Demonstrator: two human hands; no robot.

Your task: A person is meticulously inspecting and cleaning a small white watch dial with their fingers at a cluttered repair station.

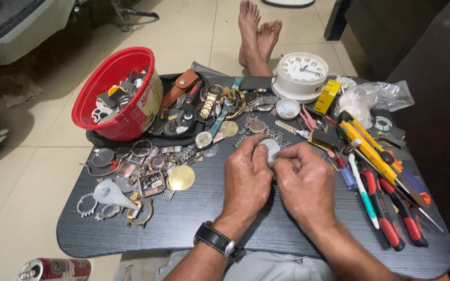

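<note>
Hands are seen meeting over a dark lap bench (194,224), nearest the camera: the left hand (246,179), a black-strapped wristwatch (216,240) worn on its wrist, and the right hand (305,182) are both closed around a small pale round watch part (271,149), which is pinched between their fingertips just above the middle of the bench. A red drink can (53,269) is seen lying on the tiled floor at lower left. Red-handled pliers (391,213) and a yellow utility knife (371,151) are laid out to the right of the hands, while watch cases, rings and a brass disc (181,177) are scattered to the left. Further back, a red plastic bucket (115,88) filled with watch parts is shown tipped on a black pouch, and a white alarm clock (302,75) is stood at the far edge. Beyond the bench, bare feet (256,34) are rested on the floor.
</note>
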